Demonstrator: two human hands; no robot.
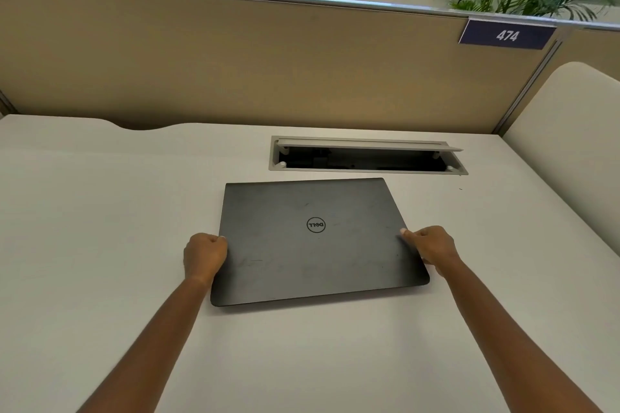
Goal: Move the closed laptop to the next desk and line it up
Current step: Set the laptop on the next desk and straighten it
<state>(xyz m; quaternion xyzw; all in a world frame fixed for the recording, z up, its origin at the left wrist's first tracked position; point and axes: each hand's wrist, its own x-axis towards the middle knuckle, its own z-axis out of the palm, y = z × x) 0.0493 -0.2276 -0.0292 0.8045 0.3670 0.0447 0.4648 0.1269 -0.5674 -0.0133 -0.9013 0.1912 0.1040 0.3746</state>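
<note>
Dark grey closed laptop (315,241) lies flat on the white desk (100,211), just in front of the open cable tray (367,155). Left hand (204,256) and right hand (431,245) each grip a side edge. Can't tell whether this is pickup or final alignment; it sits slightly skewed. Lid logo: DELL. Partition tag (506,34): 474.

Fingers of each hand (205,256) hidden under the laptop (315,241).
</note>
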